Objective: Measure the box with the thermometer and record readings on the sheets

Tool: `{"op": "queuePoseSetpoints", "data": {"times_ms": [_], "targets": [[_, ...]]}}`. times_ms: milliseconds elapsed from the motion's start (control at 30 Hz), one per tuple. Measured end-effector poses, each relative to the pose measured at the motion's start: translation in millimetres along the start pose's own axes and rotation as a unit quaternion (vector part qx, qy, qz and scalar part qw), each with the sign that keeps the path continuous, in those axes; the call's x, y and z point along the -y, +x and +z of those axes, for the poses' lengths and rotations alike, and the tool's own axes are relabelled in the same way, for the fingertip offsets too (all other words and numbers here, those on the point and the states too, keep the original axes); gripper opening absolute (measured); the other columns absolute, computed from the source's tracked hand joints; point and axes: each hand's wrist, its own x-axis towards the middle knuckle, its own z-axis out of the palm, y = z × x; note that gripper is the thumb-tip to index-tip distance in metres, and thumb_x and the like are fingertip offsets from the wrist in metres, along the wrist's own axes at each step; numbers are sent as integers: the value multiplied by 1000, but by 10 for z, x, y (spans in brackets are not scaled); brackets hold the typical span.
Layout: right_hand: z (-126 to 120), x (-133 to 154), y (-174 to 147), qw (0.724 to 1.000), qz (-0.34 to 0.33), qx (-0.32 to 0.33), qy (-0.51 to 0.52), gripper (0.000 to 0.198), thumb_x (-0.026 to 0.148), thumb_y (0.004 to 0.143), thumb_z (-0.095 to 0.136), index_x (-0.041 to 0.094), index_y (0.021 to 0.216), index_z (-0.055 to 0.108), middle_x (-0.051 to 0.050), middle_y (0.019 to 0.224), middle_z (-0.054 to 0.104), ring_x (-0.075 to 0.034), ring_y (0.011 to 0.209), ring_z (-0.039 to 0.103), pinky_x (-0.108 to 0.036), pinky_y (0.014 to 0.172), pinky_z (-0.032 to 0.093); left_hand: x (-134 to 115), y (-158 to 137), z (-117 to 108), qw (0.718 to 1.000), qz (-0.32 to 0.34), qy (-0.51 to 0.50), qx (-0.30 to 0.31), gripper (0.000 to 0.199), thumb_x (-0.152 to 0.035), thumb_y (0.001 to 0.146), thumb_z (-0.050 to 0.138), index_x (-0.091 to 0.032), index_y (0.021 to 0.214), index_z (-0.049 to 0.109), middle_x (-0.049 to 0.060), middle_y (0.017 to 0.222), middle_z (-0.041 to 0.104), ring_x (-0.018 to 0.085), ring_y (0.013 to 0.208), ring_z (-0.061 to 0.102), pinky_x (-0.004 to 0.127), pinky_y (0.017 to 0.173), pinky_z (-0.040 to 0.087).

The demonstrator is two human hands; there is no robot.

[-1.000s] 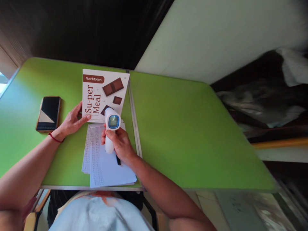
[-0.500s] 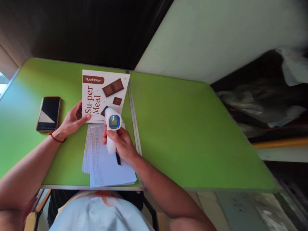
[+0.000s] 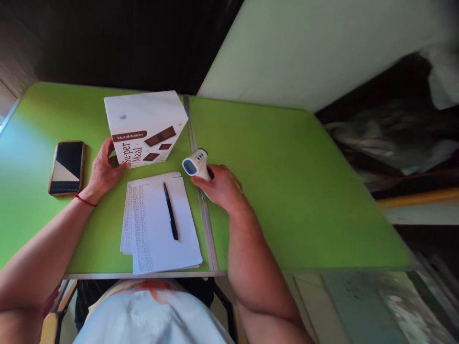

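Observation:
My left hand grips the lower left edge of a white box printed "NutriMotion Su-per Meal" with brown chocolate pieces. The box stands on the table with its top and front faces showing. In my right hand is a white and blue infrared thermometer, its small screen turned toward me and its buttons on top. My fingers wrap its handle, which is mostly hidden. Between my forearms lies a stack of paper sheets, some with handwriting along the left side. A black pen rests on the top sheet.
A phone in a brown case lies left of my left hand. The green table has a metal seam running front to back. A wall rises behind it, and a dark shelf with plastic bags is at the right.
My right hand has carried the thermometer right, away from the box front, uncovering the pen. The box has tilted so its top face shows, and it sits slightly further back.

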Motion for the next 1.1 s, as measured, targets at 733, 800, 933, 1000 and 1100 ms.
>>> {"op": "queuePoseSetpoints", "data": {"times_ms": [733,800,933,1000,1100], "targets": [[262,420,-356,989,-148,19,-20,16,34,91,76,22,97,68,-4,79,74,-22,70,68,-33,67,50,-808,-332,7,941,-50,331,47,20,-27,89,74,-14,75,72,-1,61,63,12,54,54,23,53,33],[359,486,-441,983,-172,52,-40,13,28,90,75,21,99,70,-6,83,77,-24,72,70,-33,63,47,-1033,-538,128,896,23,417,154,19,-30,97,72,-15,88,78,4,77,74,16,62,64,25,53,35],[426,443,-456,978,-209,-5,9,26,17,91,59,21,113,73,-8,90,78,-23,76,71,-34,67,49,-1329,-913,390,783,55,532,318,24,-33,104,70,-15,117,78,17,129,74,24,82,77,27,53,48],[407,382,-406,965,-236,-47,103,27,20,95,53,23,113,74,-7,92,78,-22,79,71,-35,74,54,-1384,-1010,464,752,52,560,345,40,-38,103,72,-11,132,72,26,152,60,25,88,78,30,59,57],[406,329,-345,928,-238,-58,279,28,32,101,50,25,119,70,-5,96,74,-21,83,70,-37,79,60,-1407,-1035,497,722,20,573,387,59,-43,104,72,-4,147,62,34,163,45,29,98,77,33,67,65]]}}
